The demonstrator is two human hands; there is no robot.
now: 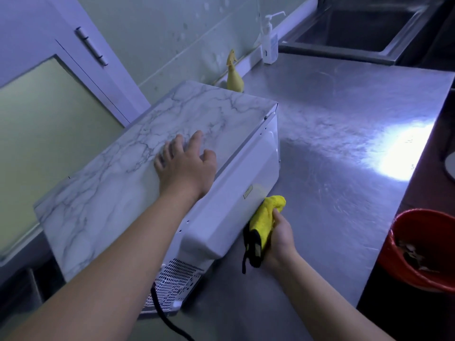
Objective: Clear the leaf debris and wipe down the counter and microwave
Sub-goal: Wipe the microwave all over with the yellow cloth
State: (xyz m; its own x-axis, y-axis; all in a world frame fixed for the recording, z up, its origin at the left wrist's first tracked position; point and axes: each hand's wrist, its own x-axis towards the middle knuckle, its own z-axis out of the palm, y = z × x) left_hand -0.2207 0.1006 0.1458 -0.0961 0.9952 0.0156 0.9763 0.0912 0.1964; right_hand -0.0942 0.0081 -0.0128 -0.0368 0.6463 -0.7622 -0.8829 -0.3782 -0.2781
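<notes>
The microwave (138, 148) sat on the left of the steel counter (332, 143), its long axis running diagonally from near left to far right, the perforated end facing near with a black cord (162, 313) trailing out. The left hand (184, 166) lay flat on its marbled top, fingers spread. The right hand (280, 237) clutched a yellow cloth (267, 217), bunched lengthwise near-to-far, against the white side's lower edge. A red bucket (394, 262) stood at the right.

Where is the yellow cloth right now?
In the head view, the yellow cloth is right of centre, gripped by the right hand against the microwave's white side, just above the counter.
</notes>
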